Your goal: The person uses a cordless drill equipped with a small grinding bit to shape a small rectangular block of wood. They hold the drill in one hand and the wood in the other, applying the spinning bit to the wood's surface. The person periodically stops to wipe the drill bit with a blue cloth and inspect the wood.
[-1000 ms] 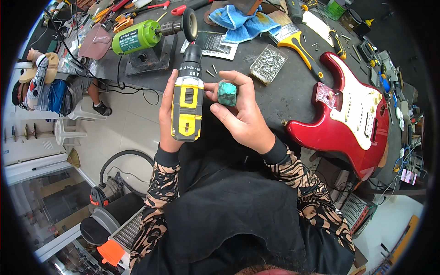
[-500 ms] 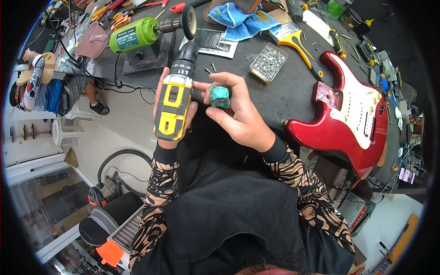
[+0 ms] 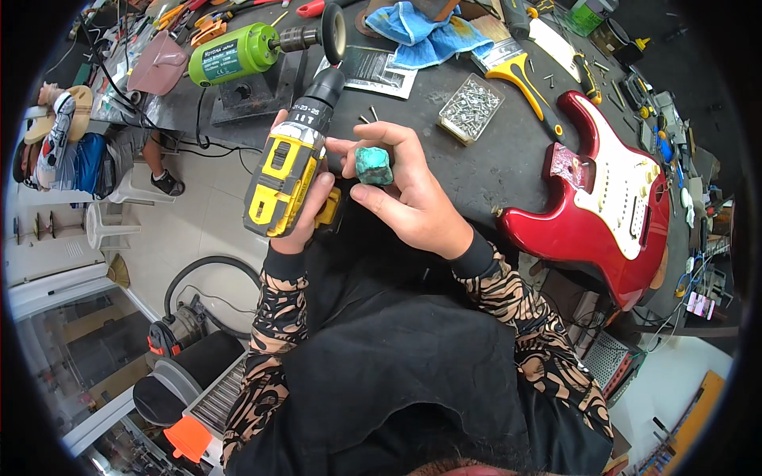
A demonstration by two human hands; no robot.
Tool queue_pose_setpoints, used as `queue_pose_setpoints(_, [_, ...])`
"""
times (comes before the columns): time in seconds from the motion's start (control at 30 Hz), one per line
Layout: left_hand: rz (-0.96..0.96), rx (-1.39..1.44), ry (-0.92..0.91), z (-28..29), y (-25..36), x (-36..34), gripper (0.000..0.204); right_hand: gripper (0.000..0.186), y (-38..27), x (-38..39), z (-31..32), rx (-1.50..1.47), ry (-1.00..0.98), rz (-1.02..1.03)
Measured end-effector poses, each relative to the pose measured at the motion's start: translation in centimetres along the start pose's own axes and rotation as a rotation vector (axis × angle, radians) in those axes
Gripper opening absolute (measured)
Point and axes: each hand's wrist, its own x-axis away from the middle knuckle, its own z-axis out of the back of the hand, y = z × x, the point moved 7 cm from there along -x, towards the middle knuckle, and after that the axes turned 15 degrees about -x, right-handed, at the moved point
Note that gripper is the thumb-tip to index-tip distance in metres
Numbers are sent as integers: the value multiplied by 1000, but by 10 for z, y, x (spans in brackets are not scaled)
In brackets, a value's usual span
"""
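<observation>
**Drill in the left hand, green stone in the right hand**

A dark workbench spans the top of the frame, carrying a green motor with a wheel at upper left, a blue cloth at top centre, a clear box of screws and, at right, a red guitar body. Pale floor shows at left, with another person beyond.

Left of centre, the left hand is wrapped around the drill below its casing. Near the centre, the right hand's curled fingers hold the stone, thumb just below it.

The drill's long axis slants from lower left to upper right, chuck pointing to the upper right. The stone is blocky; its long axis I cannot tell.
</observation>
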Motion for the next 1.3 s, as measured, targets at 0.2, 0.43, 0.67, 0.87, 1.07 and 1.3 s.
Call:
queue_pose_setpoints(0.2, [-67, 88, 34, 0, -3, -1, 62, 66, 3, -3, -1, -12, -30, 5])
queue_pose_setpoints(0.43, [-43, 117, 64, 3, -14, 1, 37, 64, 5, -5, -4, -53, -37, -33])
queue_pose_setpoints(0.67, [22, 148, 26, 4, -20, 2, 28, 64, 7, -8, -5, -66, -51, -33])
queue_pose_setpoints(0.87, [17, 222, -29, 5, -24, 1, 26, 65, 8, -9, -5, -72, -52, -45])
queue_pose_setpoints(1.07, [26, 222, -19, 4, -24, 1, 27, 64, 7, -10, -6, -68, -52, -51])
queue_pose_setpoints(1.3, [16, 226, -13, 3, -21, -1, 29, 62, 8, -11, -7, -72, -53, -44])
